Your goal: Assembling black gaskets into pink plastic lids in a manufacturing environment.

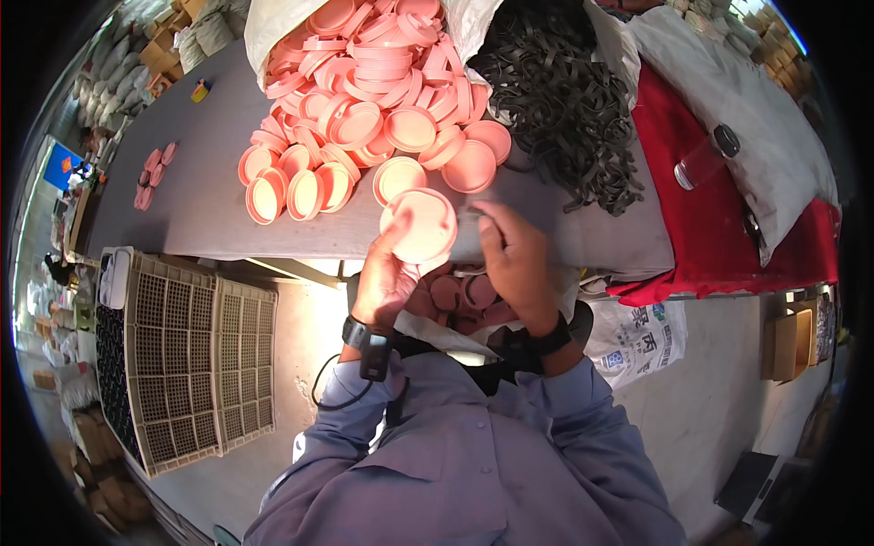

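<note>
My left hand [387,287] is closed on a round pink plastic lid [421,227], its flat face turned up and the thumb across its left edge. Just right of the lid is my right hand [517,259], slightly blurred, with the index finger bent toward the lid and the thumb apart from it. Nothing shows between those fingers; the other fingers are partly hidden. A heap of similar pink lids [357,123] spills from a white sack beyond my hands. To its right lies a pile of black rubber-like bands or rings [569,109].
The grey table [200,218] carries a small group of pink pieces [153,175] at left. A clear jar with a black cap [706,159] lies on red cloth [665,136] at right. Below the table edge are an open bag of pink lids [460,296] and a plastic crate [173,355].
</note>
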